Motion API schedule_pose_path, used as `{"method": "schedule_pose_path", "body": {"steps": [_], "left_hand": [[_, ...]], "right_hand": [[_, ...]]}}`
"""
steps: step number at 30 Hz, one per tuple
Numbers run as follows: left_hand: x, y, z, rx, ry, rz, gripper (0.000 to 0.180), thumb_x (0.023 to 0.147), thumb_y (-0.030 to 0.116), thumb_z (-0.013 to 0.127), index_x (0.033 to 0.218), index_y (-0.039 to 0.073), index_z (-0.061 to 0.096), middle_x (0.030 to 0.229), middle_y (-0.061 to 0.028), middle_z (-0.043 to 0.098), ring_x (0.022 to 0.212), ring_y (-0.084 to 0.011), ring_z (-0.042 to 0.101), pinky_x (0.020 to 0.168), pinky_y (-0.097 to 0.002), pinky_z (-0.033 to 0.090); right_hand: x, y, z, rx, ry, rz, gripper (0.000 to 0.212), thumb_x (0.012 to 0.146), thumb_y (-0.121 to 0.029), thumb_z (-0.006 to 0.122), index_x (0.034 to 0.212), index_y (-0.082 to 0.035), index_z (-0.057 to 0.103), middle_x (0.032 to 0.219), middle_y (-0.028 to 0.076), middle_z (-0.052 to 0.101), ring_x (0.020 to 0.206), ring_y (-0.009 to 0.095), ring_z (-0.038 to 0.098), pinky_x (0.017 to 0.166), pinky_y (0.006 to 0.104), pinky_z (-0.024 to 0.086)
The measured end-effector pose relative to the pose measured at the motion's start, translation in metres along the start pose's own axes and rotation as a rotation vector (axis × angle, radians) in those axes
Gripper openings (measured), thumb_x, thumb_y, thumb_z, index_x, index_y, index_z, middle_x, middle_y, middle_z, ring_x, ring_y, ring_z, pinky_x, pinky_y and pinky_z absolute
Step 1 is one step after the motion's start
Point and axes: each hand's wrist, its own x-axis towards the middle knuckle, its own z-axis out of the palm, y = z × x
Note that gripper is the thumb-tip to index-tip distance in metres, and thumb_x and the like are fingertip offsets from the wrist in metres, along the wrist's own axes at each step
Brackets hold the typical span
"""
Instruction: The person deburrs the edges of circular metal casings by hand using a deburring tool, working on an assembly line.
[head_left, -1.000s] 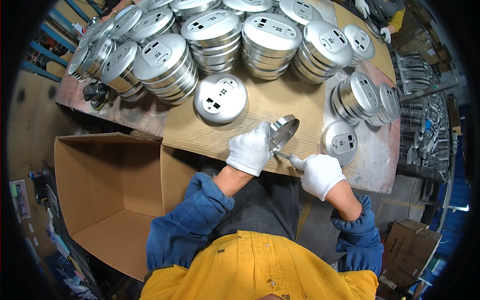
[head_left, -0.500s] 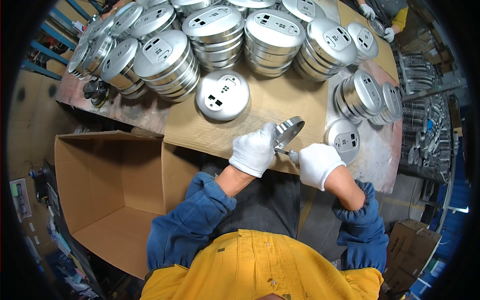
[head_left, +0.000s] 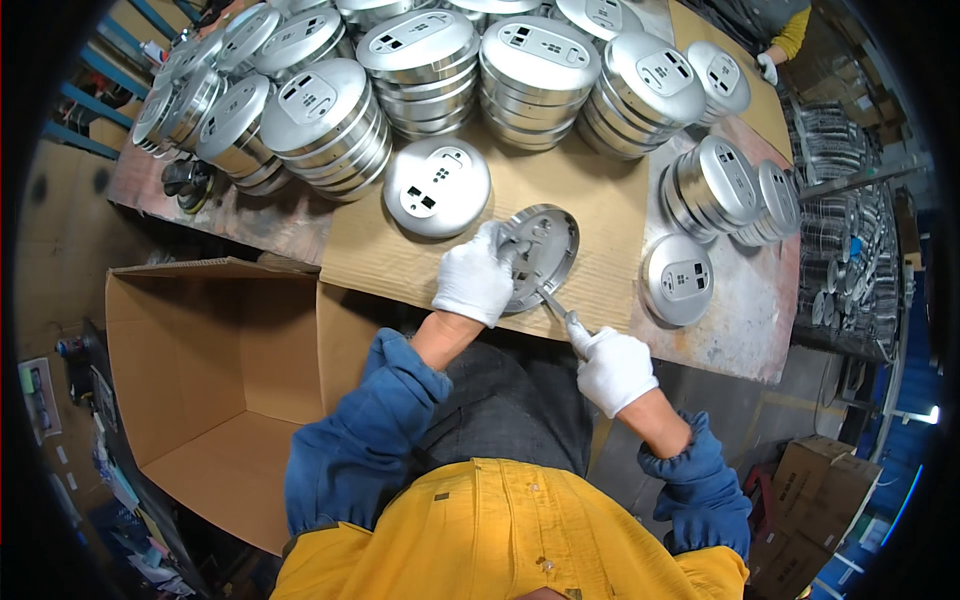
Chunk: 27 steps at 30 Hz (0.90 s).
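My left hand point(head_left: 472, 278), in a white glove, grips the near-left rim of a round metal housing point(head_left: 552, 240). The housing is tilted so its hollow, ribbed inside faces up, over the front part of the cardboard sheet. My right hand point(head_left: 612, 370), gloved too, is closed round the handle of a slim grey hand tool point(head_left: 553, 303), like a file or scraper. Its tip meets the housing's lower right rim. Just beyond my left hand a single domed housing point(head_left: 437, 187) lies face up, with cut-outs in its top. Another housing point(head_left: 679, 280) rests to the right of the tool.
Stacks of metal housings point(head_left: 420, 75) fill the far side of the cardboard-covered table point(head_left: 600, 215). Shorter stacks point(head_left: 715, 190) stand at right. An open carton point(head_left: 215, 345) sits below the table's left edge. A dark power tool point(head_left: 190, 183) lies at left. A co-worker's gloved hand point(head_left: 767, 68) shows far right.
The housing has turned from edge-on to show its inside. My left hand has shifted slightly left. My right hand has moved down and a little left with the tool. One co-worker's hand has left view.
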Motion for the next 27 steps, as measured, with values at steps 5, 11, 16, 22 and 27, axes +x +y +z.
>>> {"method": "schedule_pose_path", "body": {"steps": [5, 11, 16, 22, 27], "left_hand": [[0.002, -0.006, -0.003, -0.015, 0.045, -0.08, 0.031, 0.081, 0.022, 0.065, 0.101, 0.0, 0.058, 0.083, -0.024, 0.065, 0.079, -0.0426, 0.062, 0.07, -0.049, 0.05], [-0.003, -0.02, 0.007, -0.144, 0.102, -0.274, 0.041, 0.077, 0.026, 0.072, 0.103, -0.004, 0.062, 0.092, -0.026, 0.065, 0.087, -0.0395, 0.064, 0.076, -0.0427, 0.05], [-0.025, -0.008, 0.015, -0.593, 0.083, -0.399, 0.037, 0.08, 0.016, 0.072, 0.107, -0.006, 0.061, 0.096, -0.016, 0.068, 0.086, -0.0211, 0.064, 0.077, -0.0312, 0.05], [-0.022, 0.007, -0.013, -0.855, -0.127, -0.38, 0.036, 0.088, 0.022, 0.067, 0.112, -0.004, 0.06, 0.102, -0.0075, 0.065, 0.089, -0.0118, 0.06, 0.08, -0.0237, 0.048], [-0.001, 0.001, -0.022, -0.784, -0.373, -0.451, 0.037, 0.085, 0.023, 0.07, 0.108, -0.005, 0.063, 0.094, -0.0073, 0.067, 0.08, -0.0108, 0.06, 0.072, -0.0253, 0.049]], "right_hand": [[-0.007, -0.002, 0.036, -0.005, 0.17, 0.013, 0.055, 0.076, -0.01, 0.053, 0.131, -0.012, 0.052, 0.079, 0.014, 0.058, 0.06, 0.029, 0.062, 0.052, 0.0402, 0.05], [0.004, 0.015, 0.073, 0.368, 0.706, -0.125, 0.058, 0.082, -0.005, 0.062, 0.138, -0.011, 0.045, 0.069, 0.007, 0.057, 0.049, 0.02, 0.054, 0.048, 0.0306, 0.046], [0.025, -0.026, 0.047, 1.581, 0.693, 0.478, 0.067, 0.084, -0.002, 0.066, 0.142, -0.001, 0.034, 0.072, -0.001, 0.053, 0.045, 0.005, 0.04, 0.04, 0.0212, 0.036], [0.047, -0.001, 0.033, 1.674, 0.706, 0.416, 0.059, 0.082, 0.0, 0.064, 0.137, 0.001, 0.042, 0.072, 0.003, 0.057, 0.044, 0.006, 0.045, 0.039, 0.0215, 0.037], [0.061, 0.02, 0.024, 1.572, 0.623, 0.251, 0.052, 0.082, -0.002, 0.065, 0.132, -0.002, 0.051, 0.074, 0.0, 0.057, 0.054, 0.005, 0.049, 0.047, 0.0208, 0.042]]}}
